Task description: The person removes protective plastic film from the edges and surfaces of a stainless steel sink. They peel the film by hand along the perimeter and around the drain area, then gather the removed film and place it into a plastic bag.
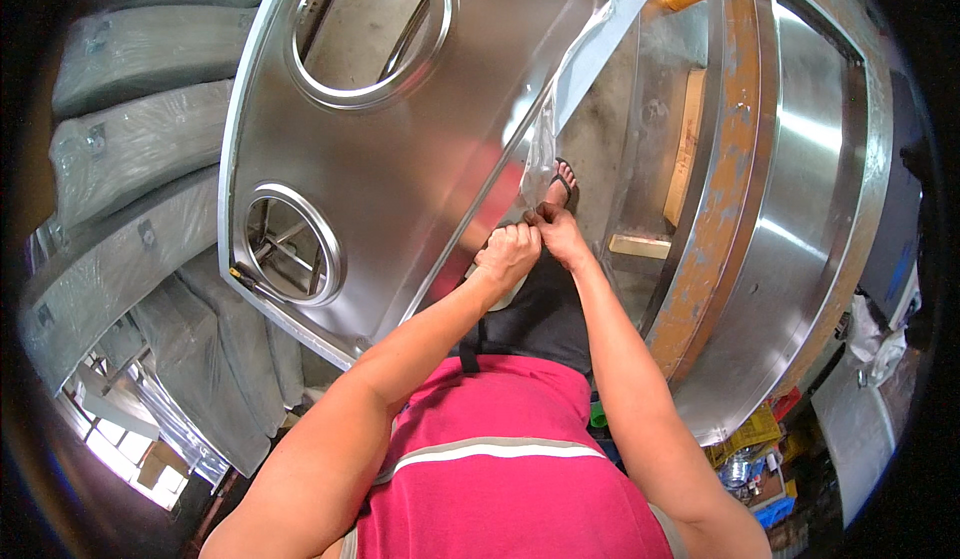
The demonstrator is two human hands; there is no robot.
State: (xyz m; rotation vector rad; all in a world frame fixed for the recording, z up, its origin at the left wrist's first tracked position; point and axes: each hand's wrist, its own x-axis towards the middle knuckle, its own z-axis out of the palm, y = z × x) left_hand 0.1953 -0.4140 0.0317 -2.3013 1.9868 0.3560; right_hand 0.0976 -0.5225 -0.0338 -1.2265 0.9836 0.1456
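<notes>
A brushed steel panel (pixel 430 139) with two round, rimmed openings lies in front of me, slanting to the left. Along its right edge hangs a bunched strip of clear plastic film (pixel 541 154), which runs down to my hands. My left hand (pixel 512 254) is closed at the film's lower end, its back turned up and its fingertips hidden. Right beside it, my right hand (pixel 560 236) pinches the same end of film between bent fingers. Both hands nearly touch, just off the panel's near right edge.
Several film-wrapped panels (pixel 150 59) are stacked at the left. On the right stands a rust-brown metal frame (pixel 722 189) beside a steel trough (pixel 810 159). A wooden block (pixel 640 246) lies near my foot (pixel 562 184). Yellow bins (pixel 755 429) sit at lower right.
</notes>
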